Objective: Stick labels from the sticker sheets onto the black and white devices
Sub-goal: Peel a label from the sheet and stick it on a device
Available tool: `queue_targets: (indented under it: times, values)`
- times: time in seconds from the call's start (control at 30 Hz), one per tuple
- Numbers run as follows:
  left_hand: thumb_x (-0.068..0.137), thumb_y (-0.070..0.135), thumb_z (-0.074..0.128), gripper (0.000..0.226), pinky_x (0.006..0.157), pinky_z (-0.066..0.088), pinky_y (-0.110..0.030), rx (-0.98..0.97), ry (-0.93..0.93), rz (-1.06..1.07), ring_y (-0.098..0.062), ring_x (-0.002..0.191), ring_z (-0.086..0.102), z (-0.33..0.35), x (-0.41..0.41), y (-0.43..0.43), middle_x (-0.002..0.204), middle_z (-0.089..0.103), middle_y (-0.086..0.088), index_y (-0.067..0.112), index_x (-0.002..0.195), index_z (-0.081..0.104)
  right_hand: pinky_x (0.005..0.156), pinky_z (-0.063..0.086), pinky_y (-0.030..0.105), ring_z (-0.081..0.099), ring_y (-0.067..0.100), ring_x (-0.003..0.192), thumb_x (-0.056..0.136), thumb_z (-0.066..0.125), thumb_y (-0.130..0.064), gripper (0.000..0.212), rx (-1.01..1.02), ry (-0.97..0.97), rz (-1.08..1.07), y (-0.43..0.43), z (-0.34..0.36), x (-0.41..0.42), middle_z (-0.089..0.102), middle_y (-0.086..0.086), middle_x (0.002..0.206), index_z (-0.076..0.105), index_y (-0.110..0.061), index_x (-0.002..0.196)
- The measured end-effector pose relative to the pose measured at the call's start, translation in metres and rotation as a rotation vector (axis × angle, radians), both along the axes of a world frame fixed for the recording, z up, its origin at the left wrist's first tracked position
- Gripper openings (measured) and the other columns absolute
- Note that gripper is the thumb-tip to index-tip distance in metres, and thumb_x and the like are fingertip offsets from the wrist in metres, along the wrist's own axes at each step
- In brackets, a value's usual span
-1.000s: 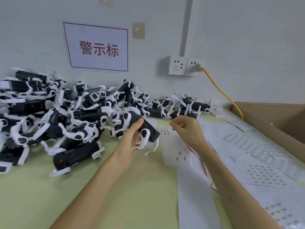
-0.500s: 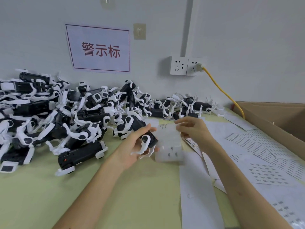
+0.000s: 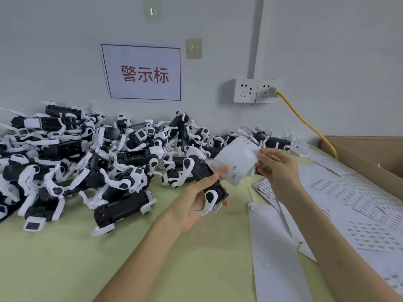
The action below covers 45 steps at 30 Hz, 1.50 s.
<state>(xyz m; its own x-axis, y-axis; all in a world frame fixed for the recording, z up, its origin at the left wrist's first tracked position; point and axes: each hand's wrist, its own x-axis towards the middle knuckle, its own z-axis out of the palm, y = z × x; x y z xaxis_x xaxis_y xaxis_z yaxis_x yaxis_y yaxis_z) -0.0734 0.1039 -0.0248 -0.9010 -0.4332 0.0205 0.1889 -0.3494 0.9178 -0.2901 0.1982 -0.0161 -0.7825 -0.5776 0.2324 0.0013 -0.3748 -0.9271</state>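
My left hand [image 3: 196, 199] grips a black and white device [image 3: 209, 184] above the green table, fingers curled round its body. A small sticker sheet [image 3: 236, 161] hangs in the air just right of the device; my right hand [image 3: 275, 168] pinches its right edge, and its lower left corner touches my left fingertips. A few small labels show on the sheet. A large pile of black and white devices [image 3: 82, 162] covers the table's left and back.
More sticker sheets [image 3: 357, 205] and blank backing strips [image 3: 277, 253] lie on the table's right side. A cardboard box [image 3: 370, 158] stands at the far right. A yellow cable [image 3: 305, 123] runs from the wall socket [image 3: 256, 90] down behind the box.
My right hand has lifted the small sticker sheet off the table and raised it up beside the device. My left hand has kept hold of the device.
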Motion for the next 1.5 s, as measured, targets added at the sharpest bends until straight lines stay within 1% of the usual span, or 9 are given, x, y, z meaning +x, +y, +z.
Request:
queue_targets:
  times: [0.17,0.33,0.5,0.57,0.67,0.93,1.23,1.37,1.5]
  values:
    - [0.086,0.039,0.063,0.053,0.048,0.045,-0.021,0.006,0.066,0.052,-0.027,0.07,0.066,0.001,0.002,-0.004,0.084,0.063,-0.012,0.013,0.132,0.068,0.062,0.056,0.028,0.067,0.017,0.057,0.09,0.075,-0.003,0.008,0.102,0.119,-0.077,-0.007,-0.006,0.009,0.069,0.005,0.067,0.068,-0.009,0.09]
    - [0.075,0.036,0.082,0.047,0.071,0.05,-0.031,-0.009,0.042,0.156,-0.027,0.081,0.069,-0.001,-0.003,-0.006,0.1,0.066,-0.013,0.013,0.115,0.077,0.056,0.036,0.031,0.038,0.015,0.056,0.088,0.078,-0.022,0.008,0.234,0.468,-0.155,-0.011,-0.011,0.02,0.042,0.001,0.061,0.071,-0.019,0.087]
    - [0.072,0.034,0.086,0.057,0.079,0.053,-0.035,-0.043,-0.01,0.171,-0.027,0.099,0.065,-0.005,-0.007,-0.003,0.117,0.073,-0.012,0.014,0.124,0.073,0.066,0.039,0.021,0.051,0.01,0.071,0.084,0.084,-0.023,0.011,0.223,0.822,-0.081,-0.012,-0.011,0.042,0.062,-0.006,0.084,0.076,-0.024,0.092]
    - [0.074,0.033,0.083,0.056,0.064,0.052,-0.027,-0.049,-0.061,0.174,-0.025,0.094,0.064,-0.005,-0.006,-0.001,0.108,0.072,-0.011,0.013,0.125,0.071,0.066,0.038,0.017,0.049,0.011,0.071,0.082,0.085,-0.033,0.017,0.248,0.904,-0.126,-0.014,-0.012,0.048,0.063,-0.007,0.084,0.077,-0.025,0.094]
    - [0.074,0.031,0.08,0.049,0.054,0.051,-0.021,-0.006,-0.044,0.171,-0.02,0.086,0.067,-0.007,-0.007,-0.003,0.101,0.072,-0.007,0.014,0.12,0.074,0.064,0.037,0.016,0.048,0.009,0.065,0.084,0.081,-0.039,0.019,0.266,0.906,-0.103,-0.014,-0.014,0.051,0.063,-0.009,0.083,0.077,-0.026,0.097]
    - [0.071,0.031,0.086,0.025,0.07,0.058,-0.025,0.04,0.036,0.244,-0.029,0.111,0.071,-0.012,-0.011,-0.009,0.109,0.075,-0.008,0.027,0.095,0.08,0.065,0.039,0.012,0.052,0.003,0.064,0.093,0.073,-0.017,0.013,0.353,0.876,-0.03,-0.015,-0.016,0.052,0.062,-0.013,0.078,0.076,-0.021,0.105]
    - [0.063,0.034,0.087,0.033,0.05,0.045,-0.013,0.052,0.029,0.206,-0.014,0.082,0.065,-0.006,-0.009,-0.006,0.115,0.071,-0.014,0.025,0.094,0.083,0.066,0.041,0.013,0.054,0.009,0.069,0.094,0.07,-0.013,0.012,0.355,0.923,-0.021,-0.018,-0.021,0.05,0.064,-0.008,0.089,0.078,-0.021,0.095]
    - [0.066,0.029,0.086,0.046,0.091,0.034,-0.036,0.07,0.041,0.227,-0.029,0.109,0.052,-0.007,-0.008,-0.006,0.124,0.068,-0.022,0.013,0.108,0.08,0.068,0.042,0.017,0.056,0.01,0.074,0.09,0.075,-0.014,0.006,0.325,0.914,-0.052,-0.018,-0.022,0.049,0.065,-0.005,0.089,0.074,-0.02,0.088]
    - [0.064,0.031,0.085,0.039,0.077,0.04,-0.027,0.047,0.02,0.222,-0.025,0.103,0.055,-0.005,-0.008,-0.004,0.109,0.067,-0.012,0.018,0.101,0.082,0.07,0.048,0.017,0.066,0.007,0.082,0.089,0.077,-0.018,0.007,0.305,0.868,-0.045,-0.016,-0.021,0.051,0.072,-0.01,0.09,0.075,-0.02,0.095]
